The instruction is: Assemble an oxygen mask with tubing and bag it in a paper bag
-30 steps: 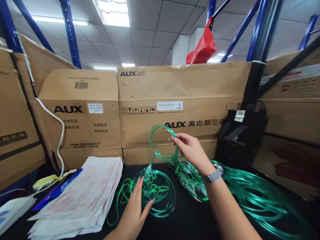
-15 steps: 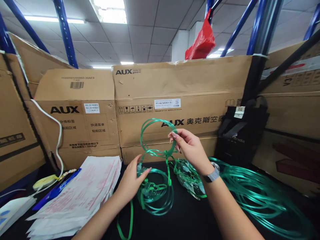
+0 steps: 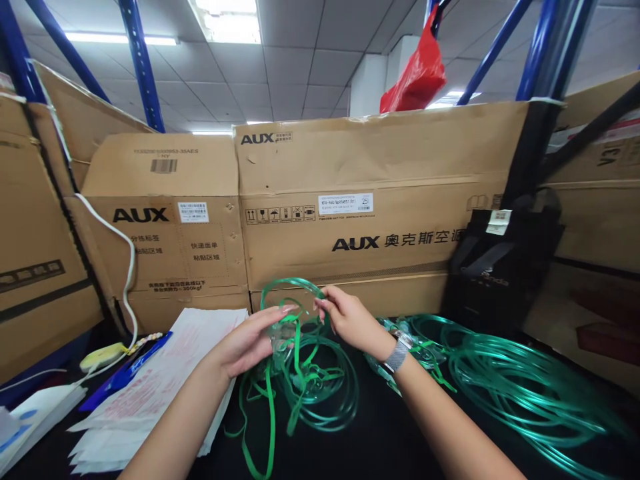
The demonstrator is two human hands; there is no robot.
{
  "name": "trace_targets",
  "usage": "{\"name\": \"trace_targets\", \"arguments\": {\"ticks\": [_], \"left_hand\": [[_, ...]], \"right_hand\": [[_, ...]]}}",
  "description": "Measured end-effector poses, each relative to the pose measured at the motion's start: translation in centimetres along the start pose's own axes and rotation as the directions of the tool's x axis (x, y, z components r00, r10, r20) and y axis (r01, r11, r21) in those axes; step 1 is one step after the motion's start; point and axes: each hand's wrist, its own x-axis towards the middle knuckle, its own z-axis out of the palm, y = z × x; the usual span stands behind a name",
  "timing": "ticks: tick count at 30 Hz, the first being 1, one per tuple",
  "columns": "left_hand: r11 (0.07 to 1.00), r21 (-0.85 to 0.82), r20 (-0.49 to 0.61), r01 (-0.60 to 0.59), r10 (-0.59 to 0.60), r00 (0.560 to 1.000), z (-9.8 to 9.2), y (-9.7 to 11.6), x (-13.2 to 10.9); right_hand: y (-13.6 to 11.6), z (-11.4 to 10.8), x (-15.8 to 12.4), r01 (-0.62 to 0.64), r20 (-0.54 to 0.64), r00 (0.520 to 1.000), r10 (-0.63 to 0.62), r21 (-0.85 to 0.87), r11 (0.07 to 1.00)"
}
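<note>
Printed papers [image 3: 165, 373] lay left of the fingers, under a carton [image 3: 165, 220] marked AUX. The left hand [image 3: 247, 343] had closed on the green tubing [image 3: 305, 387] between both hands — the right hand [image 3: 350, 320] pinched its loop, lower than half a second earlier, when it rose against the larger AUX carton [image 3: 380, 193] behind the fingertips.

We face a large AUX carton [image 3: 380, 200]. Above it we see a tiled ceiling [image 3: 310, 60] with a lit panel [image 3: 230, 20]. Blue rack posts [image 3: 143, 67] rise behind it, and a smaller carton [image 3: 165, 227] stands left of it.
</note>
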Motion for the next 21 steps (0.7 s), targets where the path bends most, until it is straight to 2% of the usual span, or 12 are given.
{"name": "trace_targets", "arguments": {"ticks": [2, 5, 8, 10, 12, 14, 17, 19, 21], "left_hand": [[0.988, -0.155, -0.001, 0.013, -0.013, 1.0, -0.2, 0.1, 0.3], [0.952, -0.305, -0.123, -0.017, -0.022, 0.992, -0.2, 0.2, 0.8], [0.916, -0.371, -0.279, -0.155, 0.049, 0.959, 0.6, 0.0, 1.2], [0.893, -0.363, -0.359, -0.265, 0.128, 0.924, 1.3, -0.4, 1.3], [0.887, -0.336, -0.39, -0.318, 0.176, 0.904, 2.0, -1.2, 1.4], [0.901, -0.299, -0.38, -0.313, 0.188, 0.905, 2.5, -1.8, 1.5], [0.952, -0.232, -0.315, -0.198, 0.119, 0.942, 2.5, -2.3, 1.6], [0.995, -0.056, -0.284, -0.083, 0.063, 0.957, 2.1, -2.3, 1.6], [0.978, 0.208, -0.294, -0.013, 0.075, 0.953, 1.9, -2.0, 1.3]], "right_hand": [[-0.3, 0.2, -0.1, 0.006, 0.032, 0.999, -0.006, -0.005, 1.0], [-0.9, 0.2, -0.3, 0.004, 0.079, 0.997, -0.005, 0.019, 1.0], [-1.4, 0.5, -0.6, -0.078, 0.168, 0.985, 0.048, 0.176, 0.981], [-1.6, 1.1, -0.8, -0.178, 0.25, 0.964, 0.093, 0.344, 0.922], [-1.7, 1.8, -0.9, -0.251, 0.313, 0.943, 0.11, 0.455, 0.854], [-1.8, 2.3, -1.0, -0.285, 0.343, 0.933, 0.111, 0.513, 0.81], [-1.6, 2.4, -0.8, -0.307, 0.322, 0.938, 0.128, 0.6, 0.739], [-1.2, 2.1, -0.6, -0.309, 0.286, 0.946, 0.152, 0.659, 0.686], [-0.6, 1.6, -0.2, -0.304, 0.249, 0.952, 0.177, 0.707, 0.639]]}}
